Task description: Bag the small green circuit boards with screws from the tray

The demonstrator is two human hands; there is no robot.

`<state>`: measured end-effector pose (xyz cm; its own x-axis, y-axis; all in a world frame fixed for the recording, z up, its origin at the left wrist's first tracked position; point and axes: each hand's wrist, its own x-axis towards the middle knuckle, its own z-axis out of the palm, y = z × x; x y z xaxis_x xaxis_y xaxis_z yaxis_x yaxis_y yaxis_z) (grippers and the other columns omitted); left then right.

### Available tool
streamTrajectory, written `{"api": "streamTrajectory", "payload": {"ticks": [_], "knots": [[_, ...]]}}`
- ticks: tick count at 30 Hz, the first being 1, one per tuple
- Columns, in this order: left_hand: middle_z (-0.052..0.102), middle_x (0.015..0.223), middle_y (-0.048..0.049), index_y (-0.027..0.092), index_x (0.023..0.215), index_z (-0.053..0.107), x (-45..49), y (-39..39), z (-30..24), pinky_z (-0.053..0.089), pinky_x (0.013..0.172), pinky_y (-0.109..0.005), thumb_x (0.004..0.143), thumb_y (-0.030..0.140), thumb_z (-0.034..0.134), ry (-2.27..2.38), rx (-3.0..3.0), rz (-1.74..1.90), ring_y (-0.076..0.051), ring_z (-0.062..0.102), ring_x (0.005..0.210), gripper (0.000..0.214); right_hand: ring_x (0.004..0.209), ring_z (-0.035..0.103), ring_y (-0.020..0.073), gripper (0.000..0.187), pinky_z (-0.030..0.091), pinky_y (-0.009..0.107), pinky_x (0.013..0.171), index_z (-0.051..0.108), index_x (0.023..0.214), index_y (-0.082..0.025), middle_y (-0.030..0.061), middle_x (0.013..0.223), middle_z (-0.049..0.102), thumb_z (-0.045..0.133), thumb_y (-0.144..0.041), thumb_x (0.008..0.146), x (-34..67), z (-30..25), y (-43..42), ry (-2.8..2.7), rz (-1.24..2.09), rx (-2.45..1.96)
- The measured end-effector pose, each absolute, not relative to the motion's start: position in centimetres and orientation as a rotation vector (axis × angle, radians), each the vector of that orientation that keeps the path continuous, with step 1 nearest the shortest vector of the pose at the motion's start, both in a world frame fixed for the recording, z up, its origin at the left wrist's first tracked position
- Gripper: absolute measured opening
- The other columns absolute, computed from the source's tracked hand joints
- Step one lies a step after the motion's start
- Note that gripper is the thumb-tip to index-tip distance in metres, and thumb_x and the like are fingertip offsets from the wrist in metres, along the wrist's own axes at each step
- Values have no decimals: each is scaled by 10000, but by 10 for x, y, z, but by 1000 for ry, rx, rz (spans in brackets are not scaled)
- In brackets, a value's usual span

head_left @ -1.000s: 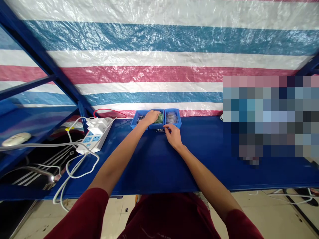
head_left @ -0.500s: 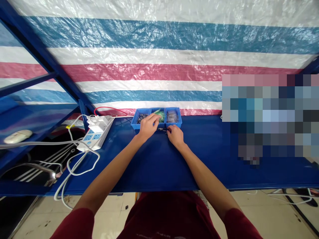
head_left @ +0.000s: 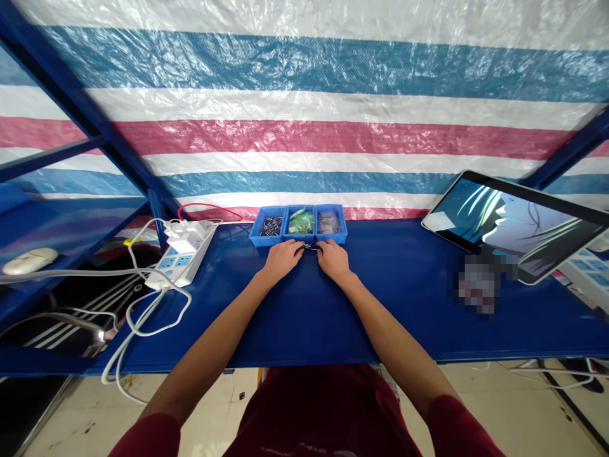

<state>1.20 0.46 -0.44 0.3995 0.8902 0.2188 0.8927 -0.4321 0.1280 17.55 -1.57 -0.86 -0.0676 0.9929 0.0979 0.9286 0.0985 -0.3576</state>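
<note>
My left hand (head_left: 282, 258) rests on the blue table just in front of the bins, its fingers closed at the left end of several thin dark metal pieces (head_left: 309, 247). From the other side, my right hand (head_left: 333, 259) has its fingers closed at their right end. The pieces look like screws or pins but are too small to name surely. Behind the hands stand three small blue bins in a row: the left bin (head_left: 265, 242) holds loose metal pieces, the middle bin (head_left: 299, 236) green plastic packets, the right bin (head_left: 332, 239) clear plastic bags.
A white power strip (head_left: 188, 266) with plugged-in adapters and looping white cables (head_left: 137, 317) lies at the left. On the right a tablet-like screen (head_left: 504, 219) leans at the back, with a blurred patch before it. A striped plastic sheet (head_left: 304, 136) hangs behind the table (head_left: 304, 317).
My left hand has come down from above the middle bin to the metal pieces in front of it. My right hand has stayed almost in place. The screen at right is now visible.
</note>
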Motion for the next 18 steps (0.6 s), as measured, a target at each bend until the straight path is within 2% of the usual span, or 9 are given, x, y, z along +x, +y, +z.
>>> {"api": "streamTrajectory", "payload": {"ticks": [18], "knots": [[713, 1021, -50, 246, 1110, 672, 5, 4, -12, 489, 782, -295, 925, 278, 434, -1566, -2770, -427, -213, 663, 909, 304, 955, 630, 202, 348, 464, 277, 800, 648, 1159, -234, 80, 1093, 650, 389, -242, 927, 174, -7, -17, -2162, 309, -1833]]}}
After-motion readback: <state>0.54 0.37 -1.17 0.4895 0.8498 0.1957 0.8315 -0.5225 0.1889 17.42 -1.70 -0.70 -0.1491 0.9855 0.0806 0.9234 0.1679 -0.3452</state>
